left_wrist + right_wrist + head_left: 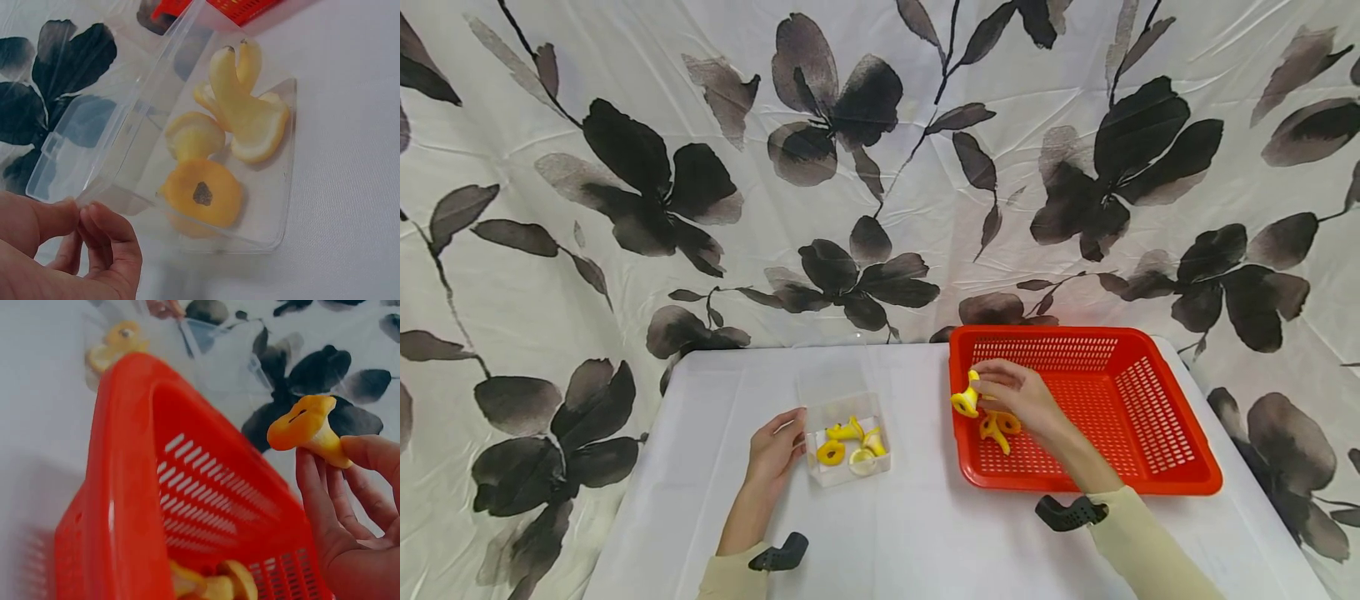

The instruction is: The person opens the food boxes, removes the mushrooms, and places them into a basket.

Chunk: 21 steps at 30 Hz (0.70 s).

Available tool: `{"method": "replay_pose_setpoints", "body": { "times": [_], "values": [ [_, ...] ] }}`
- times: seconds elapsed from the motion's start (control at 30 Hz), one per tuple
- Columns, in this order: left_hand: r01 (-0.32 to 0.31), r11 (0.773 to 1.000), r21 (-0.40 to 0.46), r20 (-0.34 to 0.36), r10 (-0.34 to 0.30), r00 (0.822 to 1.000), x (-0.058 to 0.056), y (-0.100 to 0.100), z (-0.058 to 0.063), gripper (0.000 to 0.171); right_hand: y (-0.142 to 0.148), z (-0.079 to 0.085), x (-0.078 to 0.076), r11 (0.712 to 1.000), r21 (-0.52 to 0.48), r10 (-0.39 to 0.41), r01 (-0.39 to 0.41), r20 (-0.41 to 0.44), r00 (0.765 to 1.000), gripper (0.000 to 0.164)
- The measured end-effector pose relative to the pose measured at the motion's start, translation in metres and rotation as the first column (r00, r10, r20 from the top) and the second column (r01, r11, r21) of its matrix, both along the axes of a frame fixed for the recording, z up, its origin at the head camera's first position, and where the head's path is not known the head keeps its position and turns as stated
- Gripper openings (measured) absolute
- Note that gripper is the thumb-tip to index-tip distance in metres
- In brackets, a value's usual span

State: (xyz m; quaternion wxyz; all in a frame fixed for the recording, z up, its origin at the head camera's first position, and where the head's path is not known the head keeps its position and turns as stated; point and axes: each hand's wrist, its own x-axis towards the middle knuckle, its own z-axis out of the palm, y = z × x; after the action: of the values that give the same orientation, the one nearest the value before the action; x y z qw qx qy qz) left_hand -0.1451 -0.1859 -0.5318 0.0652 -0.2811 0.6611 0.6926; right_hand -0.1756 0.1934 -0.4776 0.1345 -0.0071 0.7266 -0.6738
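Observation:
My left hand pinches the corner of a clear plastic box between thumb and fingers. The box's lid hangs back, open. Inside lie several yellow trumpet-shaped mushrooms, one of them with a dark spot in its cap. Over the left side of a red plastic basket, my right hand holds another yellow mushroom by its stem, with the wide cap pointing away from the palm. Below that hand, more yellow mushrooms lie on the basket's floor, partly hidden by the hand.
A white cloth covers the table. The box stands left of the basket, with a gap of cloth between them. The basket's raised, slotted wall stands below my right hand. A floral curtain hangs behind the table.

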Motion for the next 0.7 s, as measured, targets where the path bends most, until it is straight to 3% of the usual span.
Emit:
{"method": "replay_pose_setpoints", "body": {
  "times": [0.43, 0.7],
  "values": [
    [0.002, 1.0, -0.003, 0.002, -0.002, 1.0, 0.002, -0.001, 0.0, 0.044, 0.046, -0.027, 0.02, 0.995, 0.076, -0.072, 0.068, 0.043, 0.996, 0.052],
    [-0.004, 1.0, -0.006, 0.001, 0.004, 1.0, 0.002, -0.001, 0.001, 0.042, 0.067, -0.042, 0.026, 0.991, 0.133, -0.004, -0.006, 0.074, 0.997, 0.048]
  ]
}}
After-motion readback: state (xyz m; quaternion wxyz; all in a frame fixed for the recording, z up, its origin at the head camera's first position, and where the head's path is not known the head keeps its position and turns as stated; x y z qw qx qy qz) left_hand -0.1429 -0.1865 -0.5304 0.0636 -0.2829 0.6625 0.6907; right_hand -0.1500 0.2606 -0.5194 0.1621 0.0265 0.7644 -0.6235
